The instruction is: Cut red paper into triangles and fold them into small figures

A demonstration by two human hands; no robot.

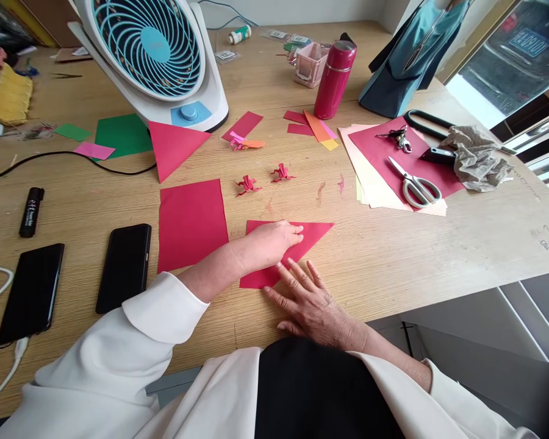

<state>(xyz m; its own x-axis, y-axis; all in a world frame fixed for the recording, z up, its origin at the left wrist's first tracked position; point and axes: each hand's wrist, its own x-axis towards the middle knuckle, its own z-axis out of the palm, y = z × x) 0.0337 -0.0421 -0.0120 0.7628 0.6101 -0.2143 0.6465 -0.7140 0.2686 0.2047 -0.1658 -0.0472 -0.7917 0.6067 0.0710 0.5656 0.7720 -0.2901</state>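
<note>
A folded red paper (256, 279) with a pointed right end lies flat on the wooden table near its front edge. My left hand (281, 238) rests across the paper's upper part, its visible fingers stretched to the right. Below it, my right hand (304, 302) lies with fingers spread, the fingertips touching the paper's lower edge. Left of them is a red square sheet (192, 222), partly beside my left forearm. Two small folded red figures (247, 185) sit beyond my hands, and a pink and orange folded figure (244, 143) is farther back.
Scissors (414, 186) and keys lie on stacked paper at right. A fan (187, 91), red bottle (335, 79) and blue bag (398, 73) stand behind. Two phones (124, 268) and a black marker (31, 212) lie left.
</note>
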